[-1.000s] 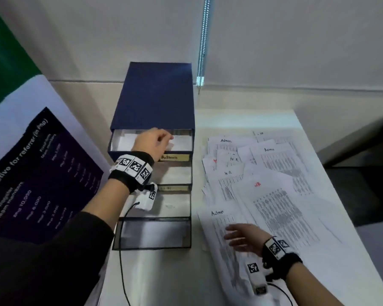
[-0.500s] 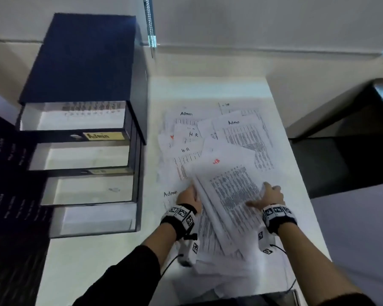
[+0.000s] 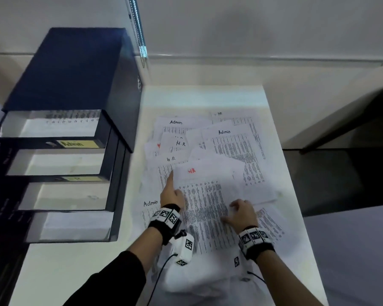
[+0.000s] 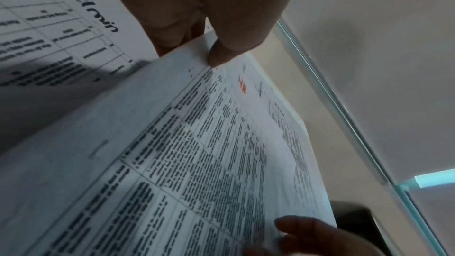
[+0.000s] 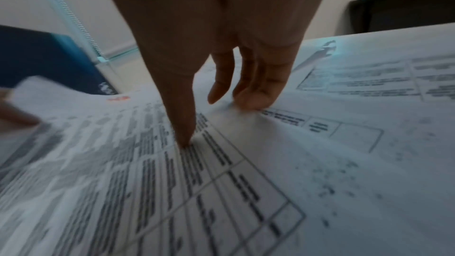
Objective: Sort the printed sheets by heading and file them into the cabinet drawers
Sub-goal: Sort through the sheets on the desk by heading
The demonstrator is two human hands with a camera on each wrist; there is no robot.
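A dark blue cabinet (image 3: 75, 69) stands at the left with all its drawers pulled out. The top drawer, labelled Admin (image 3: 80, 144), holds a printed sheet (image 3: 71, 119). Loose sheets headed Admin (image 3: 224, 132) and H.R (image 3: 180, 143) overlap on the table. On top lies a sheet with a red HR heading (image 3: 191, 171) (image 4: 242, 85). My left hand (image 3: 171, 195) (image 4: 214, 54) pinches its left edge, thumb on top and index finger stretched out. My right hand (image 3: 239, 212) (image 5: 214, 120) holds its right side, thumb on the print and fingers curled at the edge.
The white table (image 3: 208, 96) ends close to the right of the papers, with a dark drop beyond. A bead chain (image 3: 139, 40) hangs behind the cabinet. An Admin sheet (image 3: 150, 203) (image 4: 86, 5) lies under my left wrist. Camera cables trail near the front edge.
My left hand left the top drawer and came to the pile, taking the red HR sheet's left edge. My right hand shifted onto that sheet. The head view swung right.
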